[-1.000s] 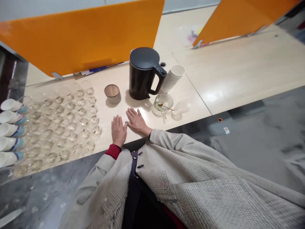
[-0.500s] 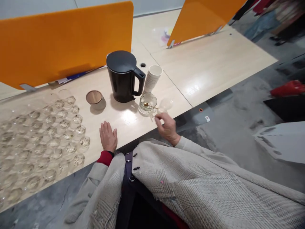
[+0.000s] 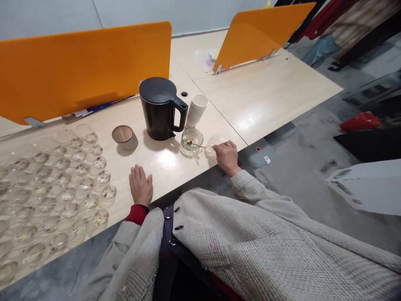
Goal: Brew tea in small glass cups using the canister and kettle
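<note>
My left hand (image 3: 140, 187) lies flat and open on the pale wooden table (image 3: 266, 92), near its front edge. My right hand (image 3: 226, 154) is further right at the table edge, its fingers bent over a small clear dish (image 3: 214, 141) and closed on its rim. Just left of that dish stands a ribbed glass bowl (image 3: 191, 141) with a gold spoon (image 3: 194, 144) resting in it. Behind the bowl are a black electric kettle (image 3: 159, 108) and a leaning stack of white paper cups (image 3: 196, 110).
A small round tin with a wooden lid (image 3: 124, 136) sits left of the kettle. Several rows of small clear glass cups (image 3: 62, 184) cover the left of the table. Orange divider panels (image 3: 84, 67) stand behind. A grey floor lies to the right.
My right hand left its place beside my left hand, swung right and settled on the small clear dish. The left hand stayed flat. The view turned right.
</note>
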Action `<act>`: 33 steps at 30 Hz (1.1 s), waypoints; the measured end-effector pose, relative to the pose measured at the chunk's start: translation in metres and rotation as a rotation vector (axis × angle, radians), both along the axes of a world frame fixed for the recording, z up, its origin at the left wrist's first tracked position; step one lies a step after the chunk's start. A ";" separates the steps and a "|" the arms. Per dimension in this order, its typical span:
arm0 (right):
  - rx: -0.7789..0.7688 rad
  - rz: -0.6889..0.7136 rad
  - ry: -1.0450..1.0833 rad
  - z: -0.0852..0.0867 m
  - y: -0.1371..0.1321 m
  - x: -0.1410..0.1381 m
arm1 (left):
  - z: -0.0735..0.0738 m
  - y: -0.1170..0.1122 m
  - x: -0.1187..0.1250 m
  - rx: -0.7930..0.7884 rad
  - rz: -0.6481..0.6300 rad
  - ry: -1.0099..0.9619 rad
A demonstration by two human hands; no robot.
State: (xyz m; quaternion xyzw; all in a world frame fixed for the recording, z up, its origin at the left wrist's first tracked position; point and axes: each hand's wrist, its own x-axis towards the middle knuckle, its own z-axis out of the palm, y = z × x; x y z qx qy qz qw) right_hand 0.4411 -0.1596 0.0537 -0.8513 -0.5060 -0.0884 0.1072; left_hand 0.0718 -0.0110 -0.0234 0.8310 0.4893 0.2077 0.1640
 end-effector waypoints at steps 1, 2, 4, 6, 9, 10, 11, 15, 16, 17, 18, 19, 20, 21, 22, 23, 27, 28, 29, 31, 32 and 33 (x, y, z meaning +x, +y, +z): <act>0.024 0.001 0.001 -0.002 0.000 0.002 | 0.000 0.000 0.000 0.004 0.001 -0.006; 0.056 -0.001 0.004 -0.003 0.000 0.004 | -0.001 0.000 0.000 0.006 0.002 -0.016; 0.129 -0.012 0.019 -0.006 0.000 0.006 | -0.001 0.000 0.000 -0.001 0.004 -0.037; 0.201 -0.026 0.039 -0.008 -0.001 0.008 | -0.001 0.001 0.000 -0.015 0.000 -0.048; 0.273 -0.056 0.070 -0.009 -0.003 0.009 | 0.001 0.001 0.000 -0.027 -0.007 -0.057; 0.286 -0.068 0.080 -0.008 -0.005 0.009 | 0.001 0.001 0.000 -0.028 -0.008 -0.060; 0.295 -0.079 0.089 -0.006 -0.006 0.009 | 0.002 0.001 0.000 -0.029 -0.007 -0.060; 0.325 -0.091 0.107 0.001 -0.011 0.008 | 0.003 0.001 0.000 -0.035 -0.012 -0.036; 0.336 -0.088 0.104 0.003 -0.012 0.008 | 0.004 0.001 0.000 -0.037 -0.012 -0.033; 0.351 -0.085 0.099 0.005 -0.012 0.008 | 0.004 0.001 0.000 -0.039 -0.012 -0.031; 0.369 -0.080 0.093 0.008 -0.013 0.008 | 0.004 0.001 0.000 -0.040 -0.012 -0.031; 0.390 -0.076 0.085 0.010 -0.014 0.009 | 0.004 0.001 0.001 -0.040 -0.013 -0.031; 0.410 -0.074 0.074 0.013 -0.015 0.010 | 0.005 0.001 0.001 -0.038 -0.015 -0.029; 0.431 -0.074 0.062 0.017 -0.016 0.011 | 0.004 0.001 0.001 -0.035 -0.017 -0.028; 0.450 -0.075 0.047 0.022 -0.018 0.012 | 0.004 0.001 0.000 -0.032 -0.019 -0.028; 0.471 -0.078 0.029 0.028 -0.020 0.012 | 0.004 0.001 0.000 -0.029 -0.021 -0.028; 0.576 -0.065 -0.040 0.063 -0.028 -0.001 | 0.002 0.002 0.000 -0.030 -0.021 -0.026; 0.602 -0.040 -0.038 0.073 -0.028 -0.010 | 0.002 0.001 0.000 -0.034 -0.016 -0.030; 0.628 -0.002 -0.026 0.083 -0.028 -0.020 | 0.001 0.001 0.000 -0.039 -0.009 -0.037; 0.659 0.107 0.034 0.098 -0.023 -0.044 | -0.001 0.001 0.000 -0.049 0.008 -0.065; 0.656 0.169 0.075 0.102 -0.019 -0.057 | -0.002 0.001 -0.001 -0.051 0.020 -0.085; 0.641 0.231 0.121 0.103 -0.013 -0.069 | -0.003 0.001 -0.001 -0.050 0.035 -0.111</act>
